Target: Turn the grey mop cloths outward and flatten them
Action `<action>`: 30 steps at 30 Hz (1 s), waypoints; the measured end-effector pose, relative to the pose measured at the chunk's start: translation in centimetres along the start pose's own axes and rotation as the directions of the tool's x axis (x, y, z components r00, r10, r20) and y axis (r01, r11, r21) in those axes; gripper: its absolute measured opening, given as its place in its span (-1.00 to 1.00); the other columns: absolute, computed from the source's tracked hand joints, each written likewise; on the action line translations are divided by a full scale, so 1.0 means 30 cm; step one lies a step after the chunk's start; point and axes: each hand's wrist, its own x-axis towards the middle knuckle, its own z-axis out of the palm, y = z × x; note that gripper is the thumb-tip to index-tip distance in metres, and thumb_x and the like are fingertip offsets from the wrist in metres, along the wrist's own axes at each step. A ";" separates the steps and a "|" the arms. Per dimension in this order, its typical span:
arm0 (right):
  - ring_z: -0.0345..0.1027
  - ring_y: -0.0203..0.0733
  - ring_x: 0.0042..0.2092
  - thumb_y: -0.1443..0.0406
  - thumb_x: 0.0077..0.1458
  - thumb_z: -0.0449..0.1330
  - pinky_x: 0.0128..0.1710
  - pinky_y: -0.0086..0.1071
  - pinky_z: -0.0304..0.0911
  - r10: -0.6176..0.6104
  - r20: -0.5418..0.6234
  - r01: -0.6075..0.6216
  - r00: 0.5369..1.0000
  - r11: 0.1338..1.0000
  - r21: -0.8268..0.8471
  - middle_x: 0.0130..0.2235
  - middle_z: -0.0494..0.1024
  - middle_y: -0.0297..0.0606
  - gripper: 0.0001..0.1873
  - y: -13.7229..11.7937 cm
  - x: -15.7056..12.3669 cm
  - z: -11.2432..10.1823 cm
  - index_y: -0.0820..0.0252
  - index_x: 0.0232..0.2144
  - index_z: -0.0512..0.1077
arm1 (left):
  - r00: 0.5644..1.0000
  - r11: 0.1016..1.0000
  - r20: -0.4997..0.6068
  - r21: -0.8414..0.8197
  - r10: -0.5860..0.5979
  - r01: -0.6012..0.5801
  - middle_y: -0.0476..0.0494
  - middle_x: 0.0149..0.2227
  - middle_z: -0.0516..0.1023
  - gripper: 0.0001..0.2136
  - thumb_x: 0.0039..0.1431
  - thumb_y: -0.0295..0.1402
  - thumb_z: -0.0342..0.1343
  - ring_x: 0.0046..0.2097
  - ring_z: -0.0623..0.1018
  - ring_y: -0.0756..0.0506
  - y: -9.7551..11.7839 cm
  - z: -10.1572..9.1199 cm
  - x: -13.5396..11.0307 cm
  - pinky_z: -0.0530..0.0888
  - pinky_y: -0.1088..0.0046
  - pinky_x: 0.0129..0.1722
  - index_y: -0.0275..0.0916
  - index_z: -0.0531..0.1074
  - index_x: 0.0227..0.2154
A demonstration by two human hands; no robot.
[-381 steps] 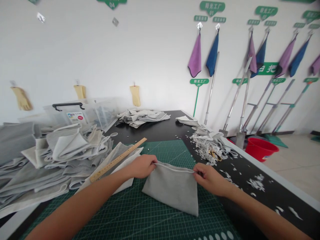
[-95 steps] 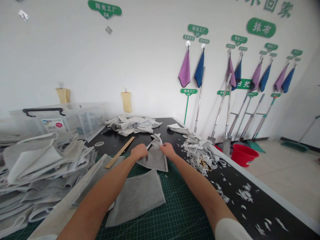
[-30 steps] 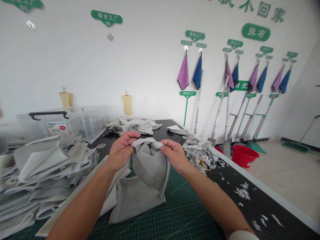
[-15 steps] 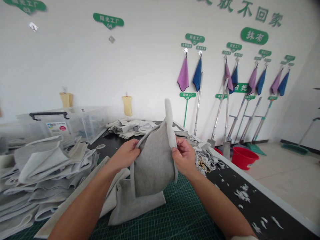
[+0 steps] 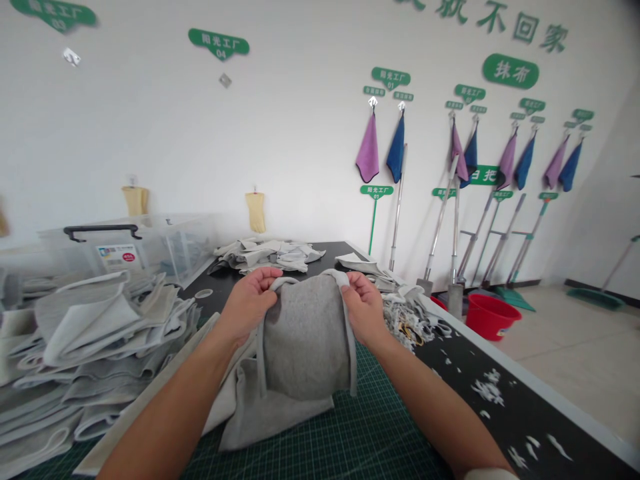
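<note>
The left hand grips the upper left corner area of a grey cloth piece between thumb and fingers; the right hand pinches the folded upper right edge in the same manner. The cloth piece is suspended between both hands above the green cutting mat, with its front panel facing the wearer and a narrow raised border along each side. Its lower edge overlaps, in this view, a second grey cloth lying flat on the mat; contact between the two cannot be determined. Both components sit centrally in front of the wearer. To the left, a stack of grey cloths lies in loose, uneven layers. Behind the stack is a transparent plastic box with a black handle. A separate cloth pile occupies the far end of the black table. Near the right hand, on the table's right side, is a heap of white scraps, from which a gold-coloured loop protrudes. A red bucket stands on the floor beyond the table's right edge.
</note>
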 end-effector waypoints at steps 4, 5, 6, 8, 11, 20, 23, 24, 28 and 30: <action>0.12 -0.35 -0.51 0.20 0.01 0.21 -0.51 -0.48 0.07 0.115 0.090 -0.121 0.989 0.990 0.072 -0.48 0.38 -0.41 -0.77 0.032 -0.005 0.017 0.14 -0.28 0.29 | 0.996 0.996 -0.058 -0.056 0.073 -0.076 0.04 -0.45 0.48 -0.58 -0.26 -0.62 0.00 -0.46 0.43 0.02 -0.004 0.004 0.007 0.28 0.61 -0.48 -0.23 0.37 -0.23; 0.17 -0.34 -0.49 0.20 -0.02 0.24 -0.49 -0.47 0.10 0.129 0.128 -0.140 0.983 0.987 0.076 -0.44 0.41 -0.40 -0.71 0.037 -0.009 0.022 0.13 -0.25 0.28 | 0.993 0.993 -0.071 -0.072 0.092 -0.097 0.05 -0.46 0.48 -0.59 -0.25 -0.62 0.00 -0.46 0.42 0.03 -0.006 0.005 0.009 0.27 0.61 -0.48 -0.23 0.37 -0.23; 0.21 -0.32 -0.46 0.21 -0.06 0.28 -0.45 -0.45 0.14 0.139 0.166 -0.152 0.976 0.986 0.067 -0.40 0.44 -0.38 -0.65 0.042 -0.013 0.027 0.13 -0.22 0.28 | 0.989 0.988 -0.090 -0.088 0.116 -0.124 0.06 -0.48 0.47 -0.60 -0.24 -0.61 0.00 -0.47 0.42 0.03 -0.008 0.006 0.010 0.27 0.62 -0.48 -0.23 0.38 -0.24; 0.26 -0.28 -0.39 0.22 -0.09 0.30 -0.40 -0.43 0.17 0.154 0.216 -0.160 0.964 0.987 0.009 -0.35 0.46 -0.34 -0.63 0.047 -0.019 0.033 0.16 -0.22 0.31 | 0.976 0.976 -0.142 -0.117 0.168 -0.185 0.07 -0.50 0.46 -0.63 -0.22 -0.61 0.01 -0.48 0.40 0.04 -0.006 0.006 0.010 0.26 0.62 -0.48 -0.24 0.41 -0.26; 0.20 -0.31 -0.43 0.20 -0.02 0.22 -0.46 -0.46 0.11 0.154 0.178 -0.139 0.972 0.986 -0.093 -0.43 0.41 -0.35 -0.78 0.049 -0.017 0.030 0.23 -0.36 0.37 | 0.946 0.958 -0.233 -0.126 0.225 -0.259 0.04 -0.49 0.48 -0.69 -0.21 -0.60 0.05 -0.46 0.40 0.05 0.008 -0.002 0.006 0.26 0.63 -0.46 -0.26 0.45 -0.31; 0.10 -0.31 -0.49 0.12 0.06 0.12 -0.51 -0.45 0.02 0.044 -0.061 -0.050 0.997 0.995 -0.090 -0.53 0.32 -0.40 -0.72 0.027 0.021 -0.009 0.22 -0.50 0.35 | 0.778 0.860 -0.504 -0.122 0.376 -0.495 0.06 -0.48 0.45 -0.76 -0.20 -0.57 0.13 -0.41 0.43 0.04 0.041 -0.024 0.018 0.34 0.58 -0.35 -0.24 0.46 -0.37; 0.16 -0.27 -0.43 0.07 0.11 0.08 -0.45 -0.44 0.07 -0.007 -0.053 0.000 0.999 0.991 -0.134 -0.49 0.35 -0.37 -0.66 0.027 0.020 -0.010 0.21 -0.51 0.34 | 0.737 0.842 -0.533 -0.083 0.414 -0.533 0.06 -0.48 0.43 -0.77 -0.17 -0.56 0.12 -0.41 0.42 0.04 0.037 -0.016 0.018 0.35 0.57 -0.33 -0.23 0.44 -0.37; 0.17 -0.25 -0.41 0.06 0.12 0.06 -0.43 -0.43 0.08 -0.027 -0.046 0.020 0.999 0.988 -0.153 -0.48 0.36 -0.37 -0.65 0.027 0.019 -0.010 0.20 -0.51 0.33 | 0.732 0.843 -0.532 -0.061 0.426 -0.535 0.06 -0.47 0.43 -0.78 -0.16 -0.56 0.12 -0.40 0.43 0.04 0.036 -0.014 0.017 0.35 0.57 -0.32 -0.23 0.44 -0.37; 0.18 -0.24 -0.39 0.05 0.16 0.02 -0.40 -0.42 0.10 -0.069 -0.021 0.063 0.997 0.978 -0.200 -0.47 0.36 -0.35 -0.63 0.032 0.018 -0.015 0.19 -0.50 0.33 | 0.755 0.882 -0.489 0.069 0.438 -0.467 0.04 -0.43 0.44 -0.79 -0.10 -0.50 0.11 -0.36 0.43 0.01 0.033 -0.012 0.010 0.34 0.55 -0.30 -0.22 0.44 -0.33; 0.17 -0.24 -0.40 0.05 0.17 0.01 -0.41 -0.42 0.09 -0.069 -0.026 0.062 0.997 0.978 -0.200 -0.48 0.35 -0.35 -0.62 0.035 0.019 -0.019 0.19 -0.49 0.34 | 0.777 0.907 -0.472 0.150 0.416 -0.394 0.03 -0.42 0.45 -0.80 -0.06 -0.44 0.10 -0.33 0.44 -0.03 0.035 -0.011 0.006 0.34 0.53 -0.30 -0.21 0.45 -0.30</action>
